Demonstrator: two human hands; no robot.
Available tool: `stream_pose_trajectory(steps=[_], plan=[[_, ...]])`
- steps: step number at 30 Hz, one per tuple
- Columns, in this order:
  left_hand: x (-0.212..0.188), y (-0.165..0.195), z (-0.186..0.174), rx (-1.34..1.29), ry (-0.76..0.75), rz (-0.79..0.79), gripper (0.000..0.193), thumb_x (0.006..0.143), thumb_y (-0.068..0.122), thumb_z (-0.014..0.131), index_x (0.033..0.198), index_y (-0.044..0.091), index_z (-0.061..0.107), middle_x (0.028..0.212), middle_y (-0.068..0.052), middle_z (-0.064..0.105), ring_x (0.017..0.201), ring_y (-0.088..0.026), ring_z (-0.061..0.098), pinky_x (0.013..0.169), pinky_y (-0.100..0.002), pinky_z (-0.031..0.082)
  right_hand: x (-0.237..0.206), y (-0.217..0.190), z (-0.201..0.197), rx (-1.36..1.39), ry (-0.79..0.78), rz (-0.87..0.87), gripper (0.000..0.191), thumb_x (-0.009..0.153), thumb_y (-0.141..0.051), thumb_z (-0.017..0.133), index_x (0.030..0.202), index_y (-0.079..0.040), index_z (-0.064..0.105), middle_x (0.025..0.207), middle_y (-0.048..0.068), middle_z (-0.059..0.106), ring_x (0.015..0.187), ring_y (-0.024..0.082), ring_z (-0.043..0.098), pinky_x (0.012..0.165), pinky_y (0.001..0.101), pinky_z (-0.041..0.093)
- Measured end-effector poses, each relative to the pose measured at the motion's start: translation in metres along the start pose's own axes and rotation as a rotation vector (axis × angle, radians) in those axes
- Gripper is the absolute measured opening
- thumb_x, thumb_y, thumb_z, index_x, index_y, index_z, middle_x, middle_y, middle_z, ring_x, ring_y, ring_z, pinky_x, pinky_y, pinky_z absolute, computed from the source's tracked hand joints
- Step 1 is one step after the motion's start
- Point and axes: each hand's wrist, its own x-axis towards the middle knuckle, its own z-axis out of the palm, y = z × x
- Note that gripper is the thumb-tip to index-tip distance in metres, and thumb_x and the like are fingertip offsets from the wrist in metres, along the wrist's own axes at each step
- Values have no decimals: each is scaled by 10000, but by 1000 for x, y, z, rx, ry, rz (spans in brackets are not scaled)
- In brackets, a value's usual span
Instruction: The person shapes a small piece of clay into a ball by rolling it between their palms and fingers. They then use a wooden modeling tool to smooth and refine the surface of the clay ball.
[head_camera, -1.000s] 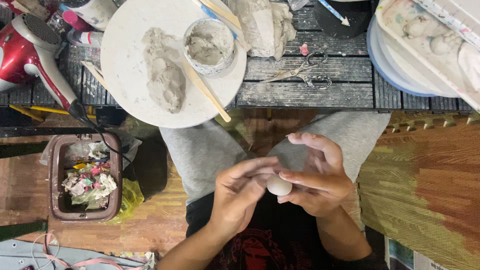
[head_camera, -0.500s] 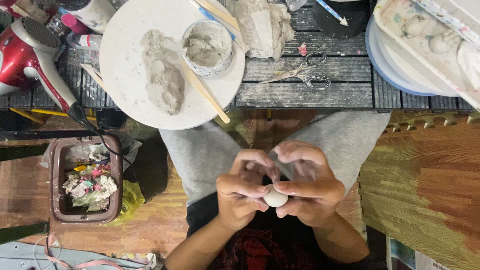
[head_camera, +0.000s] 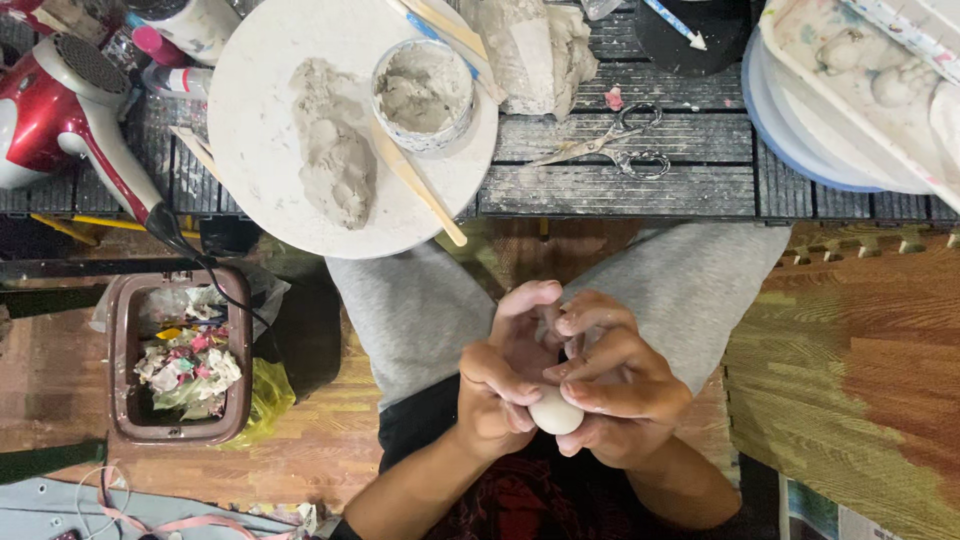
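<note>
A small pale clay ball (head_camera: 555, 412) sits between both hands above my lap. My left hand (head_camera: 500, 380) cups it from the left, fingers curled over it. My right hand (head_camera: 620, 390) presses against it from the right, fingertips on top. Only the near end of the ball shows; the hands hide the other part. Ahead on the slatted table stands a round white board (head_camera: 250, 130) with a lump of grey clay (head_camera: 335, 150) and a small cup of wet clay (head_camera: 425, 90). A wooden stick (head_camera: 420, 185) leans off the board.
Scissors (head_camera: 600, 150) lie on the dark slatted table (head_camera: 600, 195). A red hair dryer (head_camera: 60, 110) rests at the left. A brown bin of scraps (head_camera: 180, 350) stands on the floor at my left. Stacked trays with clay pieces (head_camera: 860, 90) fill the right.
Both hands have closed tighter round the clay ball and turned it; the left fingers have risen over it. The ball has slid nearer my body.
</note>
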Motion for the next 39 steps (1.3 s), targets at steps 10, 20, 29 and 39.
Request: stream_pose_trajectory(steps=[10,20,29,39], plan=[[-1,-3,-8,-13,-10,0,174,888,358,868,1043,296,817,1669,-126,360,1218,-201,504,1029,-375,460,3,-7,3,-138,-14,-23,352,851,-417,834,1116,-204,744,1075,5,726,1318,272,583,1098,554,438],[5,5,-11,156,-45,58,252,884,396,853,1114,305,802,1636,-121,384,1178,-207,522,963,-357,470,7,-15,-4,-301,-71,-30,322,925,-332,815,1064,-70,689,1074,47,743,1199,277,672,1041,567,500],[8,14,-11,250,-83,107,289,864,402,857,1098,245,793,1628,-115,407,1184,-216,533,941,-372,474,8,-22,-9,-323,-45,10,256,861,-357,810,1014,-164,744,1065,14,770,1211,249,662,1103,537,437],[1,20,-17,352,-63,70,377,804,458,862,1088,216,807,1600,-139,427,1251,-246,515,1080,-433,434,11,-28,-6,-220,-56,43,219,863,-215,828,1053,-149,740,1133,53,693,1151,313,731,1024,569,566]])
